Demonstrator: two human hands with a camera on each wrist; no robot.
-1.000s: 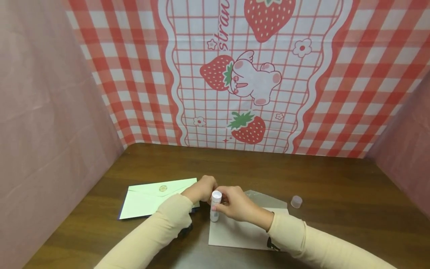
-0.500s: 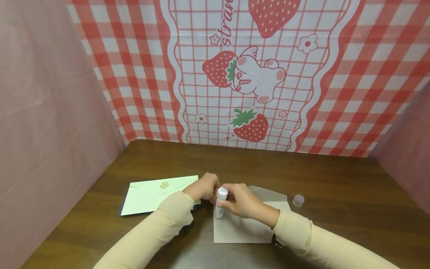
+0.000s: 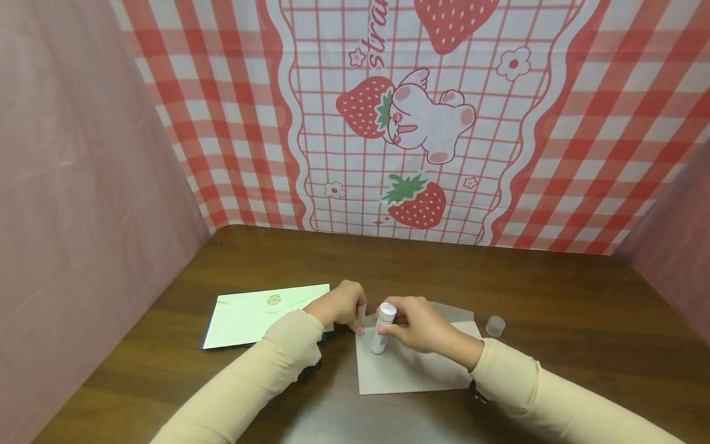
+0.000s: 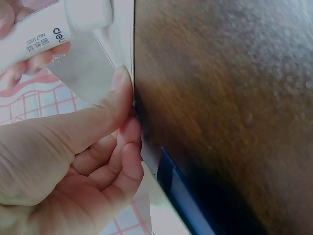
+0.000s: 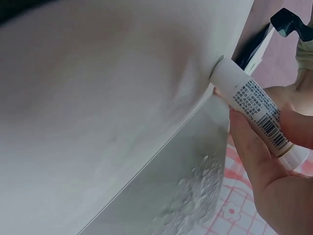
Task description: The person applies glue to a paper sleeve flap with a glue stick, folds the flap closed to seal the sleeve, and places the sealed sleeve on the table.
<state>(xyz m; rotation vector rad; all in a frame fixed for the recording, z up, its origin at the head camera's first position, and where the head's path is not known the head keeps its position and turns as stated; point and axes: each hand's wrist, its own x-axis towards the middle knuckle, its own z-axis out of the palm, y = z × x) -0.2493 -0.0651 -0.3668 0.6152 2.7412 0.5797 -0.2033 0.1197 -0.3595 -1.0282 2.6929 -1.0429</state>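
My right hand [image 3: 418, 324] grips a white glue stick [image 3: 383, 333], tilted with its lower end at the fold of a pale grey envelope [image 3: 421, 373]. In the right wrist view, lumpy glue smears [image 5: 193, 191] show on the envelope's flap [image 5: 146, 205], and the glue stick's barcode faces the camera. At the envelope's left corner, my left hand [image 3: 345, 303] pinches the edge; the left wrist view has the thumb [image 4: 117, 88] on top and the other fingers curled below. The tip of the glue stick is hard to make out.
A pale green envelope [image 3: 244, 324] with a round gold seal lies on the left, over something dark blue. A translucent cap [image 3: 495, 326] stands right of the grey envelope. Behind the wooden table [image 3: 277, 246] hangs a red checked strawberry cloth [image 3: 233, 123].
My right hand has moved the glue stick rightward from the grey envelope's left edge. My left hand stays by its corner, with the thumb now showing on it. The head view has shifted slightly.
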